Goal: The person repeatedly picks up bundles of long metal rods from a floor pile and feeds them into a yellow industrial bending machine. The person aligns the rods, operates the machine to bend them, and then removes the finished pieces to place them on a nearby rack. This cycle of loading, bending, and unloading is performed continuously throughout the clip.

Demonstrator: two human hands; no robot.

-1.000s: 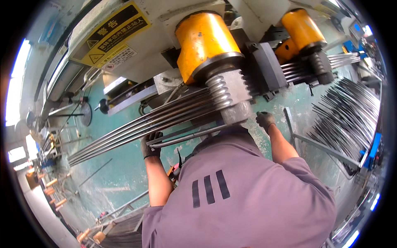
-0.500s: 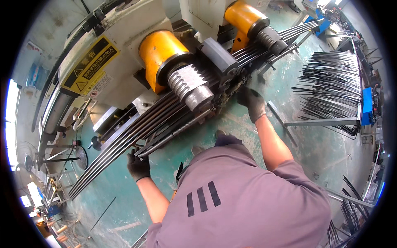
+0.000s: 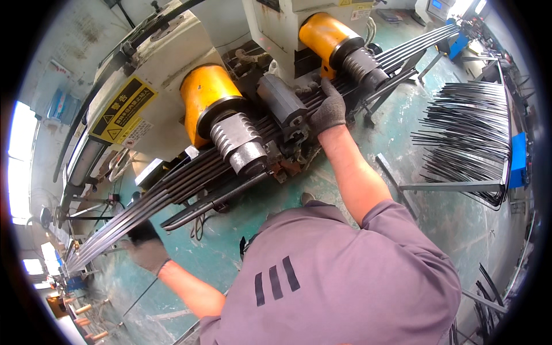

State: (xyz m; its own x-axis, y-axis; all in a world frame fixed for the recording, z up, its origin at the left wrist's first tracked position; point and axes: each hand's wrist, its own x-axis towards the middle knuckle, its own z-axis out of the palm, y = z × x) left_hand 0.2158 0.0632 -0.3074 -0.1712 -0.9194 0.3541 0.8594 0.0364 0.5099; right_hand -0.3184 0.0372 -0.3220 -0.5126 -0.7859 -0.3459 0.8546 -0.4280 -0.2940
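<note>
Head view: dark faceted block (image 3: 282, 102) taken as landmark; all places below read from it.
Long metal rods (image 3: 172, 190): several, roughly parallel, passing the block and running out to its lower left and upper right.
Left hand (image 3: 146, 253): dark glove; well to the lower left of the block, at the left stretch of the rods. Fingers partly hidden behind them; cannot tell whether they close on the metal.
Right hand (image 3: 329, 110): dark glove; just right of the block, at the rods. One digit points upward, the others largely hidden; cannot tell whether it grips.
Hand spacing: well apart, block between.
Yellow cylinders: one (image 3: 210, 98) left of the block, another (image 3: 328, 34) to its upper right; each ends in a grey ridged piece.
Spring-wrapped bar (image 3: 238, 188): below and left of the block, near the rods.
Warning label (image 3: 127, 109): yellow and black, far left of the block.
Dark rod stack (image 3: 466, 126): well right of the block, in a metal frame.
</note>
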